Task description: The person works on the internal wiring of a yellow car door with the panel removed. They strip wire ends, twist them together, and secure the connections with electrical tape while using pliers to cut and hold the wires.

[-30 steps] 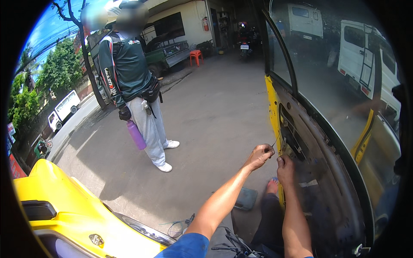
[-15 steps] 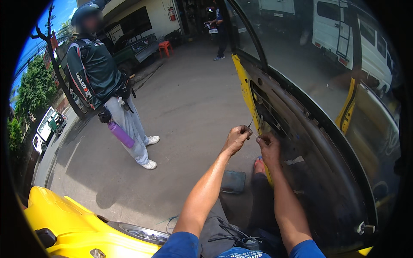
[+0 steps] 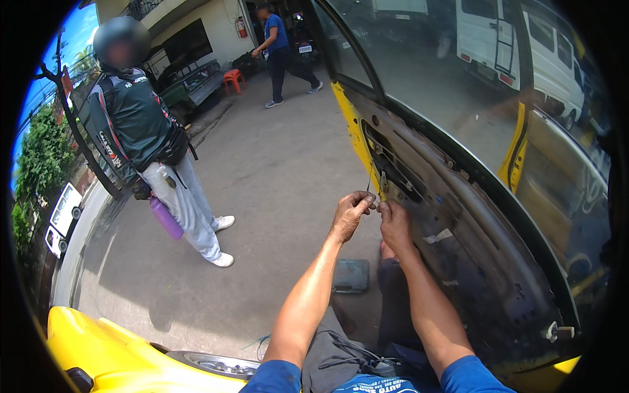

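In front of an opened yellow car door (image 3: 452, 216), stripped to its dark inner metal, both my hands meet close together. My left hand (image 3: 350, 213) is closed in a pinch on a thin dark wire (image 3: 369, 183), whose end sticks up above the fingers. Fingers also pinched, my right hand (image 3: 396, 226) is just beside it, at what looks like the same wire; the fingertips hide most of it. Behind them, the door's cutout (image 3: 393, 160) shows metal parts inside. Black cables (image 3: 347, 357) lie across my lap.
A helmeted person (image 3: 141, 124) stands at left with a purple bottle (image 3: 166, 218). Farther back, a person in blue (image 3: 278, 49) walks near a red stool (image 3: 234, 80). A yellow vehicle (image 3: 118, 354) is at lower left. A flat dark green case (image 3: 351, 276) lies on the ground.
My hands have come closer together, their fingertips now almost touching. The person in blue has stepped left into fuller view. My view has shifted a little, and a green vehicle on the road is gone.
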The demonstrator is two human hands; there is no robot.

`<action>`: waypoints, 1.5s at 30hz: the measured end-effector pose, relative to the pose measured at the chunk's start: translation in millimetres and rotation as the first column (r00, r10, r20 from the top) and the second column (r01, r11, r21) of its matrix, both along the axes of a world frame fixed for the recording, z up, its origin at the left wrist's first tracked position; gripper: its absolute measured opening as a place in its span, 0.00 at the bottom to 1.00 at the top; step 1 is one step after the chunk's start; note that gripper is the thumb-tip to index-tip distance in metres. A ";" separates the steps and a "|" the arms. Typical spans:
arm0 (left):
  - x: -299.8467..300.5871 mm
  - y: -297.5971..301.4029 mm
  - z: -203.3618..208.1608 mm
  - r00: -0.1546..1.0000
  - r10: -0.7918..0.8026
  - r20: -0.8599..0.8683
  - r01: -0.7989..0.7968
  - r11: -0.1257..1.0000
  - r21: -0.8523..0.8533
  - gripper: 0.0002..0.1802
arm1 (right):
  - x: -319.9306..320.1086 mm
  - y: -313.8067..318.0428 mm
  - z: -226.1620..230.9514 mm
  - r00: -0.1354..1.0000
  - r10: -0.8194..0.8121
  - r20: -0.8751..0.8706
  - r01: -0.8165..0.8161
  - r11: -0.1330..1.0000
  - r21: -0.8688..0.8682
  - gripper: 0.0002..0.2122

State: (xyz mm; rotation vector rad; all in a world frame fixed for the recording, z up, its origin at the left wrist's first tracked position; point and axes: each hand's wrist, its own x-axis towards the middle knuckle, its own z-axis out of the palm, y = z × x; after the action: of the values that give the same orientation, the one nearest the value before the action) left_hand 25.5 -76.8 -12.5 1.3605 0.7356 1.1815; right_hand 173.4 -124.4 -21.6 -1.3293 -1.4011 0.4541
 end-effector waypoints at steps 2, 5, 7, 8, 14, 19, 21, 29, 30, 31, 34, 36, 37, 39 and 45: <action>1.3 -1.4 0.7 0.998 -0.002 -0.058 0.004 0.999 0.040 0.19 | -0.7 1.0 0.1 0.999 0.014 -0.032 -0.013 1.000 0.022 0.13; 1.5 -0.8 1.7 0.997 0.008 -0.074 -0.005 0.999 0.035 0.19 | 0.6 1.4 2.2 0.999 0.031 -0.042 -0.030 0.999 0.018 0.12; 0.3 -0.6 2.0 0.998 0.023 -0.066 -0.020 0.999 0.043 0.18 | 1.1 1.7 4.1 0.999 0.029 -0.041 -0.030 0.999 -0.036 0.11; -0.1 -0.3 2.0 0.997 0.042 -0.071 -0.039 0.998 0.044 0.18 | 0.7 1.9 4.6 0.998 0.042 -0.048 -0.042 0.999 0.012 0.11; 0.6 3.0 2.6 0.998 -0.030 -0.049 0.032 0.998 0.052 0.17 | 3.6 2.4 0.5 0.999 0.045 -0.028 -0.043 0.998 0.053 0.11; -1.1 6.0 0.4 0.999 -0.046 -0.007 0.047 0.997 0.058 0.15 | 6.3 3.3 -4.1 0.983 0.124 -0.138 -0.131 0.990 -0.050 0.13; -0.8 6.3 -1.5 1.000 -0.027 -0.002 0.027 0.998 0.064 0.14 | 5.7 2.9 -3.3 0.972 0.143 -0.188 -0.158 0.985 -0.067 0.12; 2.7 9.6 -10.2 0.994 0.101 0.053 -0.101 0.995 0.009 0.13 | -0.2 -2.0 5.0 0.986 0.007 -0.167 -0.001 0.999 0.037 0.05; 3.3 9.9 -11.5 0.991 0.120 0.054 -0.120 0.993 0.000 0.13 | -0.1 -2.3 5.2 0.991 0.010 -0.131 -0.001 0.998 0.067 0.05; 4.4 10.5 -13.3 0.988 0.114 0.103 -0.114 0.993 -0.006 0.12 | -0.6 -2.1 4.7 0.995 -0.001 -0.098 0.009 0.996 0.086 0.05; 8.3 12.0 -16.7 0.972 0.126 0.200 -0.120 0.992 -0.041 0.10 | -1.6 -0.7 3.7 0.998 -0.056 0.013 0.053 0.984 0.169 0.06; 9.2 12.8 -17.8 0.960 0.135 0.245 -0.121 0.990 -0.072 0.09 | -1.1 -0.3 3.9 0.997 -0.056 0.051 0.047 0.986 0.163 0.07; 9.1 13.0 -17.9 0.956 0.127 0.266 -0.113 0.991 -0.067 0.09 | 0.0 -0.6 4.6 0.998 -0.032 0.050 0.026 0.992 0.124 0.07; 8.6 14.0 -18.0 0.947 0.140 0.289 -0.121 0.989 -0.083 0.08 | 2.1 -1.1 6.3 1.000 0.005 0.029 -0.006 0.999 0.034 0.07; 10.2 16.9 -20.6 0.961 0.175 0.216 -0.182 0.983 0.013 0.08 | -0.8 -3.2 6.8 0.987 0.039 -0.158 -0.032 0.998 0.048 0.07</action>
State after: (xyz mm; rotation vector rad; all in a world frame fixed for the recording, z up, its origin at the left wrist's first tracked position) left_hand 35.7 -59.8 -33.1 1.1888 0.6969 1.4636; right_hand 172.6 -127.7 -14.8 -1.2060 -1.2968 0.5377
